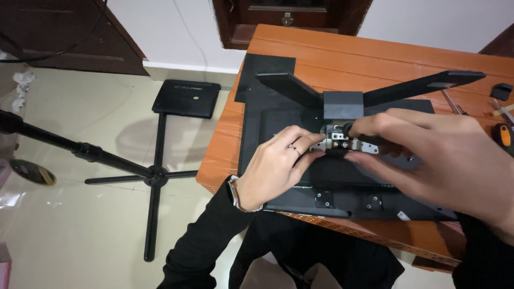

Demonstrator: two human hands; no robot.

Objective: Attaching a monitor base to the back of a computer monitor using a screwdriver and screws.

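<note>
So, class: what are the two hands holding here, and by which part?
Both hands pinch the silver metal hinge bracket on the back of the black monitor: the left hand at its left end, the right hand at its right end.

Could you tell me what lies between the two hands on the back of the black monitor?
In the head view, a small metal bracket sits between the left hand and the right hand, on the monitor; both hands' fingertips touch it.

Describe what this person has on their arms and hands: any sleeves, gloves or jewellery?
Both arms are in long black sleeves. The left hand is bare of gloves, with a thin ring on one finger and a wristwatch on a light metal band. The right hand is also gloveless; no jewellery shows on it.
</note>
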